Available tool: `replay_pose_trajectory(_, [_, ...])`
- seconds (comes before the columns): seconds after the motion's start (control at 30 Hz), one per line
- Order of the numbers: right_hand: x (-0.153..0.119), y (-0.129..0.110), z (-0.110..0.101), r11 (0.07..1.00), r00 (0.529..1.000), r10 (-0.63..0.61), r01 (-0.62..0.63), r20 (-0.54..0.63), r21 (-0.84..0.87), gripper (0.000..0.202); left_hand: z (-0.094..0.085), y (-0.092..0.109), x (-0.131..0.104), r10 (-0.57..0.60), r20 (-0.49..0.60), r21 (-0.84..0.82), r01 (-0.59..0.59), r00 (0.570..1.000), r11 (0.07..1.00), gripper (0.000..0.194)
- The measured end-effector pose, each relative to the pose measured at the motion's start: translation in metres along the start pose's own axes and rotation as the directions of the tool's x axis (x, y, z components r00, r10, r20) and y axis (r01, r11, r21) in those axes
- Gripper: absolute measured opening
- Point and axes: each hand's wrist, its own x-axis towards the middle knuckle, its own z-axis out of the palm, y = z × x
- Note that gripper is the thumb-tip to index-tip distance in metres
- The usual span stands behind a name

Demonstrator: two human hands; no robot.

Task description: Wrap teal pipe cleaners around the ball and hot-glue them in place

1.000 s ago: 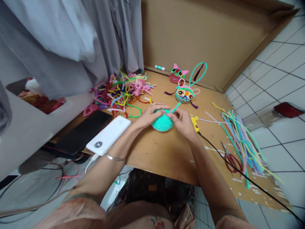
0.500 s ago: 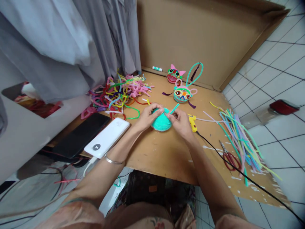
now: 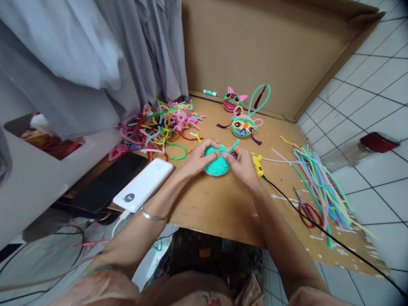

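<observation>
A turquoise dome (image 3: 217, 165), wound in rows of pipe cleaner, is held just above the cardboard-topped table. My left hand (image 3: 201, 157) wraps its left side, thumb lying across the top. On the upper right of the dome, my right hand (image 3: 239, 162) pinches a turquoise pipe cleaner (image 3: 233, 146) whose free end sticks up past the fingers. A yellow glue gun (image 3: 257, 165) lies just right of my right hand, partly hidden by it. Beyond the hands sits an animal-head ornament (image 3: 242, 126) with round pink ears and a turquoise loop.
Tangled pipe cleaners (image 3: 165, 121) are heaped at back left, near a white power bank (image 3: 143, 185) and a black phone (image 3: 110, 180). To the right lie straight pipe cleaners (image 3: 325, 191) and red-handled scissors (image 3: 307, 212). A glue stick (image 3: 209, 92) and another ornament (image 3: 233, 100) stand by the cardboard wall.
The left thumb has shifted slightly across the top of the dome, towards the right fingers. Otherwise the hands and dome stay nearly in place.
</observation>
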Motion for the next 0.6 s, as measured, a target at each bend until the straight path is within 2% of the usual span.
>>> replay_pose_trajectory(0.17, [0.000,-0.001,-0.001,1.000,1.000,0.020,-0.020,0.020,0.017,0.019,-0.003,-0.003,0.000,0.017,0.018,-0.005,-0.017,1.000,1.000,0.033])
replay_pose_trajectory(0.37, [0.003,0.008,0.000,1.000,0.999,0.004,-0.005,0.039,0.017,0.022,-0.005,0.000,0.001,0.065,0.032,0.048,-0.067,0.997,0.997,0.027])
replay_pose_trajectory(0.6, [0.003,0.009,0.000,1.000,0.999,-0.002,0.001,0.038,0.030,0.021,-0.006,0.003,0.001,0.076,0.041,0.099,-0.079,0.996,0.992,0.028])
